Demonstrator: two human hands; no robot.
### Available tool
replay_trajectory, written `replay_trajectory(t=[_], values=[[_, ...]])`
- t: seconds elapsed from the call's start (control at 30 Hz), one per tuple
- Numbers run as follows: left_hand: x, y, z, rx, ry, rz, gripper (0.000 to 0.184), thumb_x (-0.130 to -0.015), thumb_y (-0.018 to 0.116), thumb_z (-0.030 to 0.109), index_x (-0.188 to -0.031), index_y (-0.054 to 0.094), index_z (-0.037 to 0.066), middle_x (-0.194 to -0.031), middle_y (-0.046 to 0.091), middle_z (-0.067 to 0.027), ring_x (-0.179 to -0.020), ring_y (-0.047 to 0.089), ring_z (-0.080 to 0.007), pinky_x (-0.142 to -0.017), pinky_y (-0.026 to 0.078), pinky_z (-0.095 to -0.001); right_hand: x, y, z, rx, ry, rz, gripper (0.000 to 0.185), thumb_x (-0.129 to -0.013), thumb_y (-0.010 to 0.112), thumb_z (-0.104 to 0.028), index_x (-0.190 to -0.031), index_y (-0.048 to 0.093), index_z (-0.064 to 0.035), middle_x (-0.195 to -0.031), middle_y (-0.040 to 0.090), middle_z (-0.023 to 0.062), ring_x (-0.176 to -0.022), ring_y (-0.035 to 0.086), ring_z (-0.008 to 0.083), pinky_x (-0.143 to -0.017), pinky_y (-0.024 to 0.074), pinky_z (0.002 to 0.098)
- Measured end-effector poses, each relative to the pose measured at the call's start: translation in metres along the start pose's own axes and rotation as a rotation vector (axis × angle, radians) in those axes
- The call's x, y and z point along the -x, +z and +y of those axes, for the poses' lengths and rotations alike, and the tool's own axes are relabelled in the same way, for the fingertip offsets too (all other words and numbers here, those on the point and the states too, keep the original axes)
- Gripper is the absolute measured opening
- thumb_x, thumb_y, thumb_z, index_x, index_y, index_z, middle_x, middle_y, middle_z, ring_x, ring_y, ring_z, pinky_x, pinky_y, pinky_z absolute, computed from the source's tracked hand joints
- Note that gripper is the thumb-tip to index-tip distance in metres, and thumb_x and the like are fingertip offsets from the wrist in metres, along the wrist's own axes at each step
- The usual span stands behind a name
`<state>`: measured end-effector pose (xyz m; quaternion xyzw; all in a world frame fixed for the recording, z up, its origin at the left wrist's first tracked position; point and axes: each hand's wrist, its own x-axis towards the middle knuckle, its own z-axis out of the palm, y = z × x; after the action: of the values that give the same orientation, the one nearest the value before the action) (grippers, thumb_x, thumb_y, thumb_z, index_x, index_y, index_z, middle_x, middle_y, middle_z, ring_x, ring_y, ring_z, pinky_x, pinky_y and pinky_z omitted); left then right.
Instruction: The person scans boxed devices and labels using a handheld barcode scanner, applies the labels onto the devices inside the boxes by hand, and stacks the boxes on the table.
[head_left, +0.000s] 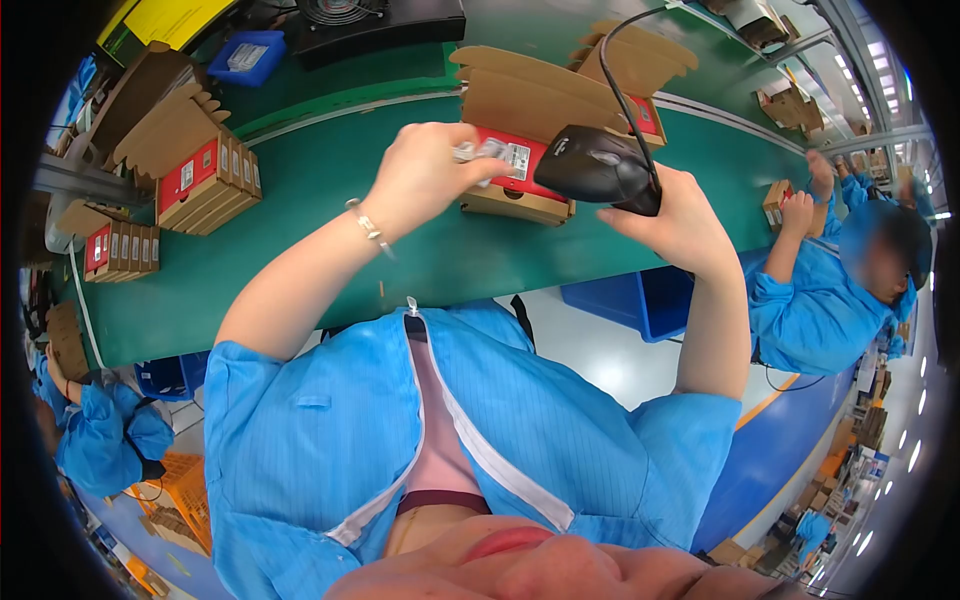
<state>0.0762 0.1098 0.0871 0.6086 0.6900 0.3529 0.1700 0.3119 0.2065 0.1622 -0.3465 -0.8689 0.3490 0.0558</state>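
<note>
My right hand grips a black handheld barcode scanner, its cable looping up and away over the table. The scanner's head points left, over an open cardboard box. In that box lies a red package with a white printed label. My left hand is closed in a pinch above the box's left side, on a small whitish, shiny piece. Blur keeps me from telling exactly what this piece is. The box's brown lid stands raised behind.
Cardboard boxes with red contents stand in a row and in another row at left. A blue tray sits at the back. Blue bins are below the green table's edge. A co-worker works at right, another at left.
</note>
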Motion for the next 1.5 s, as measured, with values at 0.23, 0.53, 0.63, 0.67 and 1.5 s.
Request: replay_trajectory(t=[0.23, 0.53, 0.63, 0.67, 1.5], values=[[-0.015, 0.015, -0.003, -0.421, 0.103, 0.071, 0.047, -0.068, 0.070, 0.051, -0.064, 0.060, 0.005, -0.061, 0.062, -0.0094, -0.060, 0.063, -0.0247, -0.054, 0.050, -0.0355, 0.016, 0.005, 0.001, -0.103, 0.009, 0.054, 0.034, -0.070, 0.071, -0.015, -0.097, 0.060, 0.0018, -0.071, 0.061, 0.0101, -0.063, 0.056, 0.0169, -0.062, 0.0458, 0.0300], [0.015, -0.026, -0.041, -0.021, -0.121, 0.087, 0.037, -0.075, 0.074, 0.036, -0.066, 0.059, 0.003, -0.051, 0.052, -0.0088, -0.045, 0.048, -0.0179, -0.046, 0.039, -0.0290, -0.004, 0.012, -0.014, -0.100, 0.100, 0.005, 0.033, -0.071, 0.070, -0.016, -0.097, 0.060, 0.0009, -0.072, 0.063, 0.0103, -0.063, 0.057, 0.0175, -0.064, 0.0468, 0.0296], [0.038, -0.048, -0.062, 0.134, -0.182, 0.178, 0.031, -0.078, 0.073, 0.030, -0.070, 0.059, 0.004, -0.054, 0.048, -0.0007, -0.050, 0.040, -0.0075, -0.046, 0.034, -0.0244, 0.000, 0.012, -0.016, -0.082, 0.099, -0.032, 0.032, -0.071, 0.069, -0.016, -0.096, 0.060, 0.0008, -0.073, 0.063, 0.0111, -0.064, 0.057, 0.0182, -0.064, 0.0471, 0.0300], [0.048, -0.060, -0.069, 0.153, -0.207, 0.218, 0.029, -0.079, 0.072, 0.029, -0.071, 0.059, 0.004, -0.055, 0.047, 0.0019, -0.052, 0.039, -0.0049, -0.047, 0.033, -0.0231, 0.002, 0.013, -0.017, -0.070, 0.105, -0.032, 0.031, -0.071, 0.069, -0.015, -0.096, 0.060, 0.0008, -0.073, 0.063, 0.0114, -0.063, 0.057, 0.0184, -0.064, 0.0470, 0.0301], [0.141, -0.242, -0.235, -0.535, -0.672, 0.488, 0.031, -0.085, 0.053, 0.028, -0.089, 0.066, 0.000, -0.082, 0.064, -0.0234, -0.081, 0.062, -0.0392, -0.074, 0.048, -0.0433, 0.022, 0.095, -0.031, -0.386, -0.152, -0.040, 0.038, -0.063, 0.072, -0.001, -0.099, 0.061, 0.0041, -0.087, 0.067, 0.0082, -0.078, 0.060, 0.0112, -0.072, 0.0474, 0.0261]])
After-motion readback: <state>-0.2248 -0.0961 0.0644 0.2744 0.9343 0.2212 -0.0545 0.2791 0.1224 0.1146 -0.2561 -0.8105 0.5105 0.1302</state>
